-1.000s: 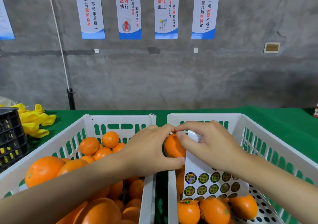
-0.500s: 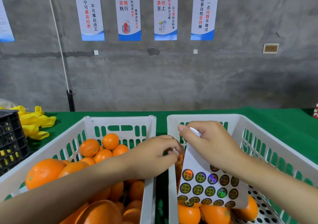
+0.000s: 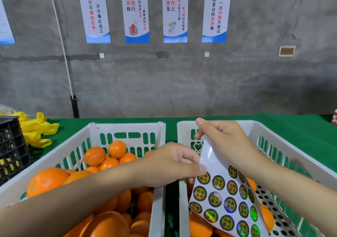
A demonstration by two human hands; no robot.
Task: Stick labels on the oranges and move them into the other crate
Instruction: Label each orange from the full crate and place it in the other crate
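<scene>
Stacked deep to the left of the fingers, the unlabelled oranges fill the left crate on the green counter. The person's left hand reaches across the gap between the crates, its thumb and curled fingers closed on the near left edge of the label sheet. Whether a sticker has lifted free cannot be told. The right hand pinches the top of the sheet and hangs it over the right crate. Several rows of round labels remain on it, and its upper part is bare. Below the fingers, a few moved oranges lie at the near end of that crate, much of its perforated floor showing. By this view the job looks barely begun, with most of the fruit waiting for a label and a move.
</scene>
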